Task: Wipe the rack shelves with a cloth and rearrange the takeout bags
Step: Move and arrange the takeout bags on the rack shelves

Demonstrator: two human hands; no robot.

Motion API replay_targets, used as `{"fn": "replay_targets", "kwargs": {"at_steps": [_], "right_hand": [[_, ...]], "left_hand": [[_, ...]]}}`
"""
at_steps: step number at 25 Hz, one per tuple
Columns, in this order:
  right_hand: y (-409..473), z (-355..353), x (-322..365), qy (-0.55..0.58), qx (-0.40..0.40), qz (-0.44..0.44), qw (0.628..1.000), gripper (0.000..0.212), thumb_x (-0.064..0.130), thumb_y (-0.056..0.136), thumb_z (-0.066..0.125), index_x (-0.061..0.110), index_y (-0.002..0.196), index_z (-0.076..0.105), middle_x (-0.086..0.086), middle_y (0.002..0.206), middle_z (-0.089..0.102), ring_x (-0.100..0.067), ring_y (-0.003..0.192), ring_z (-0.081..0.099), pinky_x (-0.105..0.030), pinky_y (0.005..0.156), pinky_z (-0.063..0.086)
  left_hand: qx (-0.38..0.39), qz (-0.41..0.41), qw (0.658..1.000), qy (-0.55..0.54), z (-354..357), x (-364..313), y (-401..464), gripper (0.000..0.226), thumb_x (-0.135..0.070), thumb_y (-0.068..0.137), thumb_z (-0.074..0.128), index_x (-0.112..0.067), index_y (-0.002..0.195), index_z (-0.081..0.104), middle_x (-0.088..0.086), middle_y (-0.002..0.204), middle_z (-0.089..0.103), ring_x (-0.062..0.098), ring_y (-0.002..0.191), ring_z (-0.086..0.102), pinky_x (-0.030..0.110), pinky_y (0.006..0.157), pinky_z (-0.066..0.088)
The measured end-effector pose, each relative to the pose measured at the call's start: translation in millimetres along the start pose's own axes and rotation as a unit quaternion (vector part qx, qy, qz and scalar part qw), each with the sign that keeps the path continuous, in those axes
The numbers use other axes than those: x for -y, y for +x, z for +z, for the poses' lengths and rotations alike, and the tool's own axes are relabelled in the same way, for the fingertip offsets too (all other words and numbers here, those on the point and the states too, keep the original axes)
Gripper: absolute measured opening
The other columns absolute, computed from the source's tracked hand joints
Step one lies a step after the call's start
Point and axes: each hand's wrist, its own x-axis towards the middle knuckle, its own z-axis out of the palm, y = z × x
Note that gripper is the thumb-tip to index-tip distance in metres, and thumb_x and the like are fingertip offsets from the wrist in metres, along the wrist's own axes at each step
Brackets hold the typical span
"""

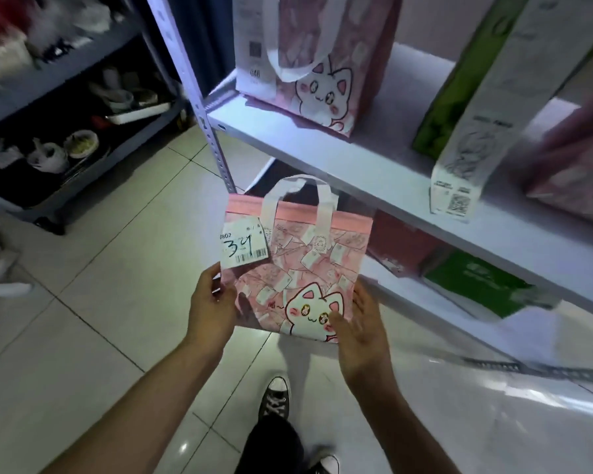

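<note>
A small pink takeout bag [302, 265] with a white cat print and white handles hangs upright in the air in front of the white rack. A receipt marked 34 [243, 246] is stuck at its upper left. My left hand [213, 306] grips the bag's lower left edge. My right hand [362, 325] holds the lower right corner, fingers against the bag's front and side. A larger pink cat bag [317, 63] stands on the upper shelf [374, 169]. No cloth is in sight.
On the same shelf stand a green bag with a long receipt [459, 107] and a pink bag at the right edge [572, 159]. Red and green bags [473, 282] sit on the lower shelf. A grey cart with dishes [83, 138] stands at left on the tiled floor.
</note>
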Motion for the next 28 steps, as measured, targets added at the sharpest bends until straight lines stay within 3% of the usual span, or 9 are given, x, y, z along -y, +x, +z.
{"fn": "replay_targets", "kwargs": {"at_steps": [3, 5, 10, 12, 14, 16, 20, 24, 28], "right_hand": [[-45.8, -22.7, 41.0, -0.028, 0.005, 0.018, 0.999, 0.050, 0.002, 0.098, 0.057, 0.021, 0.143, 0.049, 0.008, 0.133, 0.060, -0.010, 0.116, 0.065, -0.029, 0.091, 0.059], [-71.0, -40.5, 69.3, -0.029, -0.001, 0.006, 1.000, 0.049, 0.002, 0.098, 0.057, 0.022, 0.143, 0.049, 0.007, 0.133, 0.062, -0.007, 0.116, 0.065, -0.031, 0.094, 0.058], [-123.2, -78.4, 138.2, -0.018, -0.036, -0.021, 0.999, 0.047, 0.005, 0.099, 0.057, 0.033, 0.135, 0.052, 0.019, 0.121, 0.070, -0.004, 0.112, 0.067, -0.030, 0.094, 0.057], [-140.3, -93.2, 166.3, -0.020, -0.045, -0.036, 0.998, 0.046, 0.006, 0.100, 0.056, 0.031, 0.138, 0.051, 0.017, 0.126, 0.068, -0.006, 0.117, 0.065, -0.032, 0.096, 0.056], [-152.6, -106.1, 191.4, -0.023, -0.058, -0.054, 0.997, 0.047, 0.007, 0.100, 0.056, 0.029, 0.140, 0.051, 0.012, 0.132, 0.065, -0.008, 0.119, 0.063, -0.031, 0.096, 0.055], [-161.0, -117.5, 216.0, -0.021, -0.080, -0.070, 0.994, 0.046, 0.007, 0.100, 0.057, 0.027, 0.141, 0.052, 0.011, 0.131, 0.065, -0.004, 0.114, 0.065, -0.025, 0.091, 0.056], [-173.6, -131.0, 265.1, 0.000, -0.104, -0.104, 0.989, 0.038, 0.009, 0.101, 0.056, 0.041, 0.120, 0.061, 0.021, 0.108, 0.073, 0.001, 0.099, 0.069, -0.020, 0.077, 0.059], [-176.4, -132.8, 304.4, 0.027, -0.121, -0.124, 0.984, 0.028, 0.014, 0.103, 0.053, 0.027, 0.126, 0.061, 0.006, 0.118, 0.072, -0.013, 0.101, 0.072, -0.035, 0.082, 0.062], [-170.4, -124.1, 338.8, 0.041, -0.134, -0.138, 0.980, 0.028, 0.020, 0.102, 0.055, 0.027, 0.129, 0.060, 0.003, 0.115, 0.071, -0.015, 0.098, 0.071, -0.031, 0.071, 0.060]], "left_hand": [[0.017, -0.029, 0.999, -0.023, -20.2, -32.9, -54.8, 0.028, -0.014, 0.101, 0.054, -0.028, 0.126, 0.055, 0.007, 0.119, 0.065, 0.024, 0.101, 0.067, 0.043, 0.076, 0.060], [0.034, -0.030, 0.999, -0.026, -27.7, -57.8, -85.3, 0.031, -0.012, 0.101, 0.054, -0.029, 0.126, 0.055, 0.009, 0.122, 0.065, 0.030, 0.105, 0.067, 0.050, 0.082, 0.060], [0.062, 0.007, 0.997, -0.047, -35.4, -131.3, -152.1, 0.028, -0.021, 0.099, 0.059, -0.043, 0.117, 0.055, 0.001, 0.118, 0.066, 0.025, 0.104, 0.068, 0.040, 0.072, 0.060], [0.076, 0.020, 0.996, -0.052, -35.2, -163.5, -174.5, 0.034, -0.013, 0.098, 0.058, -0.041, 0.117, 0.056, -0.001, 0.116, 0.067, 0.024, 0.102, 0.068, 0.036, 0.068, 0.059], [0.089, 0.040, 0.994, -0.045, -34.4, -194.2, -192.9, 0.036, -0.008, 0.097, 0.057, -0.039, 0.116, 0.058, 0.001, 0.114, 0.069, 0.024, 0.099, 0.069, 0.040, 0.071, 0.060], [0.095, 0.064, 0.993, -0.041, -34.3, -225.8, -207.6, 0.029, -0.014, 0.098, 0.058, -0.039, 0.111, 0.060, 0.003, 0.111, 0.070, 0.026, 0.096, 0.070, 0.047, 0.077, 0.060], [0.101, 0.109, 0.987, -0.054, -35.7, -281.8, -222.7, 0.017, -0.029, 0.099, 0.059, -0.033, 0.115, 0.064, -0.001, 0.107, 0.070, 0.021, 0.092, 0.071, 0.034, 0.067, 0.057], [0.087, 0.129, 0.985, -0.075, -40.8, -322.7, -230.9, 0.016, -0.028, 0.098, 0.058, -0.041, 0.093, 0.067, -0.007, 0.095, 0.071, 0.012, 0.082, 0.071, 0.028, 0.059, 0.051], [0.074, 0.151, 0.982, -0.081, -43.5, -358.3, -226.3, 0.019, -0.030, 0.097, 0.058, -0.036, 0.082, 0.068, -0.013, 0.082, 0.073, 0.010, 0.083, 0.068, 0.028, 0.063, 0.046]]}}
